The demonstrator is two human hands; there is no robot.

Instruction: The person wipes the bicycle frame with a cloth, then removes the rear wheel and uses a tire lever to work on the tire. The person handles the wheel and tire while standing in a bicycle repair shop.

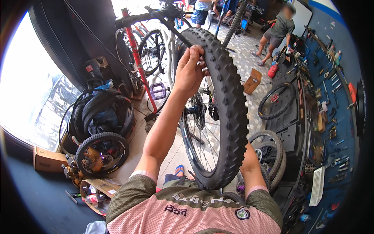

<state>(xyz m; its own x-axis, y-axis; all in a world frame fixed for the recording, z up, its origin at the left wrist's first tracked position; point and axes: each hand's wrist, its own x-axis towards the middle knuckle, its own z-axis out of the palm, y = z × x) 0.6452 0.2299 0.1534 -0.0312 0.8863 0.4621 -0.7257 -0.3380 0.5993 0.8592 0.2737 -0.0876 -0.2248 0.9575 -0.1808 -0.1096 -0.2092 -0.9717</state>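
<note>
A bicycle wheel with a thick, knobby black tire (231, 105) stands upright close in front of me, its tread toward the right. Spokes and a disc rotor (200, 117) show inside its rim. My left hand (191, 70) is closed at the tire's upper left side, thumb up and fingers curled in toward the rim. A slim dark bar (167, 24) runs down from the upper left to those fingers; whether they touch it I cannot tell. My right forearm (252, 169) reaches up behind the tire's lower right side, and the tire hides that hand.
A red stand post (136, 58) and parked bikes are ahead left. Tires (97, 109) are heaped at left above a cardboard box (48, 160). Wheels lean against a black cabinet (288, 132) at right, below a tool wall (339, 117). Another person (281, 29) stands far right.
</note>
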